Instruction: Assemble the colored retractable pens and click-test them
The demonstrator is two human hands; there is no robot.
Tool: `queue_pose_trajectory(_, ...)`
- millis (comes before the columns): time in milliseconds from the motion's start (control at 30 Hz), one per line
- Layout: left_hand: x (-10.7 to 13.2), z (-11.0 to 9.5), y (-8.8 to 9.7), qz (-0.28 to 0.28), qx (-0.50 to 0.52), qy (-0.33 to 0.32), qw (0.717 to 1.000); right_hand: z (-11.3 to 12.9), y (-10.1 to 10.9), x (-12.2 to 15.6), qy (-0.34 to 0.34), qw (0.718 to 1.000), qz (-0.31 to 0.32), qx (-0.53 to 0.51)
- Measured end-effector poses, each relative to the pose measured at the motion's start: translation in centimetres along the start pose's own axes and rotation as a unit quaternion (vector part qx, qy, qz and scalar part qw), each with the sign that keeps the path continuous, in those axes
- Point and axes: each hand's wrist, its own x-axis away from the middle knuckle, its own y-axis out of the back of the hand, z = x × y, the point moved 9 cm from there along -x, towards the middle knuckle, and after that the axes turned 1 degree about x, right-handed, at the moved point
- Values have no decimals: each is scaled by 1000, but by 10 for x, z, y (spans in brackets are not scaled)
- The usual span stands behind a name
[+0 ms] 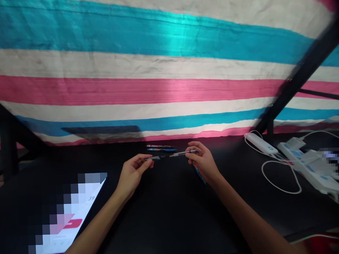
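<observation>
A slim pen (173, 155) with dark, grey and clear sections spans level between my two hands over the black table. My left hand (134, 172) pinches its grey end between thumb and fingers. At the other end, the clear tip sits in the closed fingers of my right hand (203, 161). Whether the pen is one piece or in parts, I cannot tell. Just behind it lie a blue pen (161, 150) and a dark pen (160, 146), side by side. Another blue pen (200, 175) rests partly hidden under my right hand.
A lit tablet screen (78, 215) is at the left, partly pixelated. To the right are a white power bank (260, 144), a white power strip (307, 166) and looped white cables (283, 192). A striped sheet (168, 90) hangs behind, with slanted black bars (303, 72).
</observation>
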Motion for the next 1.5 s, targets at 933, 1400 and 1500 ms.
queue_pose_trajectory(933,1,-2,1,-11,30,8,999,-15,15,-4,-56,992,-71,-87)
queue_pose_trajectory(1400,5,1,-11,28,4,6,1000,-21,-11,5,-60,996,6,-69)
queue_pose_trajectory(1500,6,2,-13,34,-3,10,999,-24,-18,8,-51,996,29,-64)
